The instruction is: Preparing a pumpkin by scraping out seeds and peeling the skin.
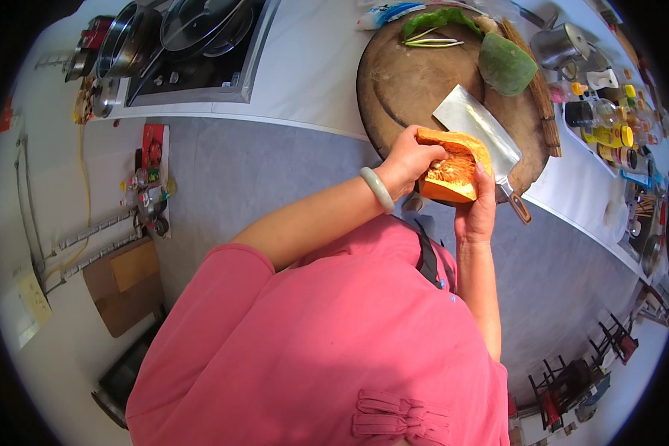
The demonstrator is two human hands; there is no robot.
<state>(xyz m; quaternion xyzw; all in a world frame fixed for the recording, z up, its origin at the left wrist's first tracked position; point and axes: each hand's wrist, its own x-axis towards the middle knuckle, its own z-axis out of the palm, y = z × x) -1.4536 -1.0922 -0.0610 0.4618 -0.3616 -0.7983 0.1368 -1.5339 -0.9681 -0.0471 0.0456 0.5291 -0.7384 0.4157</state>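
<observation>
A cut piece of pumpkin [451, 192] with orange flesh, fibres and seeds is held over the near edge of a round wooden chopping board [407, 83]. My left hand [412, 159], with a pale bangle [376, 190] at the wrist, grips its left side, the thumb reaching into the fibrous hollow. My right hand [479, 203] holds the right side, thumb on the cut rim. Just beyond lies a cleaver [479, 125] on the board, its wooden handle [517, 205] past the edge. A green-skinned gourd or squash piece [506, 64] sits at the board's far right.
A green leaf with pale stalks [434, 42] lies at the board's back. A bundled straw whisk [535, 95] runs along its right. Farther right stand a metal pot [560, 47] and a tray of bottles [607, 134]. A hob with pans [200, 61] is at the left.
</observation>
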